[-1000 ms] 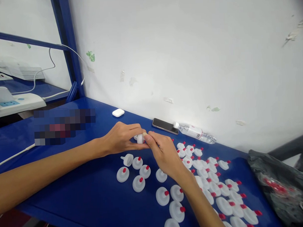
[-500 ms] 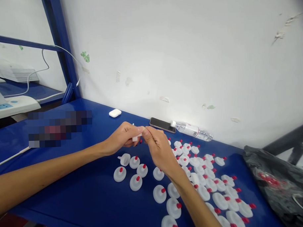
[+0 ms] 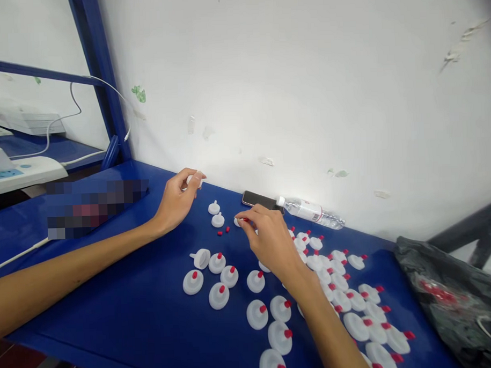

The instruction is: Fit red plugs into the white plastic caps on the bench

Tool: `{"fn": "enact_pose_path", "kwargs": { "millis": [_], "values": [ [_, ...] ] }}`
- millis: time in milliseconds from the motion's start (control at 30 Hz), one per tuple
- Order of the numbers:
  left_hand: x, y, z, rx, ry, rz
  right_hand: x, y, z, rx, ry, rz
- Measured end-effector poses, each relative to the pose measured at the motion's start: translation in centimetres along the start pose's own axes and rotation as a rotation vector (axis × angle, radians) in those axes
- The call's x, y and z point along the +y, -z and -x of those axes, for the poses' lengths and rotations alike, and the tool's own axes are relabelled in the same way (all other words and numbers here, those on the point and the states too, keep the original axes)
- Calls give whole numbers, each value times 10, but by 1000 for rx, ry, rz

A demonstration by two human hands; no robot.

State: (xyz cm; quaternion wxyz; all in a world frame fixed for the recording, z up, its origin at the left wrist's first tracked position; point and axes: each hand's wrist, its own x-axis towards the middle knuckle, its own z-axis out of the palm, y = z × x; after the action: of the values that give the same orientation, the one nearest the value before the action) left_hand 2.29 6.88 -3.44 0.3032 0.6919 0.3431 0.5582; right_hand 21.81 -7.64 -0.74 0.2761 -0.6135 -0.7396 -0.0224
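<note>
My left hand (image 3: 182, 197) is closed near the table's back edge, with a small white object (image 3: 189, 181) showing between thumb and fingers. Fingers hide most of that object, so its kind is unclear. In a pinch, my right hand (image 3: 267, 234) holds a white spouted lid (image 3: 237, 222) with a red tip, low over the table. Between the hands stand two white lids, a rear one (image 3: 213, 208) and a front one (image 3: 218, 221), both with bare spouts. Just in front of them lie two loose red tips (image 3: 220, 233).
Many red-tipped white lids (image 3: 280, 337) cover the blue table (image 3: 153, 316) at right. Along the wall lie a phone (image 3: 262, 199) and a plastic bottle (image 3: 311, 211). A dark plastic bag (image 3: 434, 295) sits at right, a power strip (image 3: 27, 173) at left.
My hands have parted. The left moved back and left to where a white case lay. The right dropped slightly, with a red-tipped lid now visible in its fingers.
</note>
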Motion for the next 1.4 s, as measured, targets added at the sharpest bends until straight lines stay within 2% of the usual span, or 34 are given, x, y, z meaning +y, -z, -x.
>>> {"fn": "enact_pose_path", "kwargs": {
  "millis": [133,367,433,500,567,667,700,767,867,967,1033,1133,1200,1300,1400],
  "values": [
    [-14,2,-5,10,55,-185,4,-4,1,-52,19,118],
    [-39,1,-6,-279,31,-376,3,-5,1,-126,44,138],
    [-42,-1,-5,-335,-8,-405,1,-2,0,-104,7,26],
    [-43,-2,-4,-360,-31,-430,-2,6,1,-119,-61,-188],
    [-43,-2,-4,-361,-30,-449,-6,15,2,-260,-117,-414],
    [-41,-3,-3,-350,-28,-459,-8,25,6,-600,-140,-604],
    [-40,-3,-2,-346,-35,-455,-8,27,7,-674,-138,-627],
    [-36,-4,-1,-322,-60,-451,-7,26,8,-717,-137,-639],
    [-25,-3,0,-234,-125,-453,-5,26,6,-640,-142,-637],
    [-5,2,3,-173,-221,-420,-5,27,2,-428,-155,-616],
    [8,5,8,-195,-323,-367,-5,27,-2,-242,-189,-652],
    [18,4,17,-347,-568,-251,-6,20,-5,-50,-243,-767],
    [19,1,23,-423,-699,-223,-8,14,-6,-10,-261,-829],
    [13,-4,26,-413,-817,-259,-9,5,-6,-8,-274,-870],
    [9,-5,24,-395,-871,-304,-9,-1,-4,32,-250,-715]
  ]
}}
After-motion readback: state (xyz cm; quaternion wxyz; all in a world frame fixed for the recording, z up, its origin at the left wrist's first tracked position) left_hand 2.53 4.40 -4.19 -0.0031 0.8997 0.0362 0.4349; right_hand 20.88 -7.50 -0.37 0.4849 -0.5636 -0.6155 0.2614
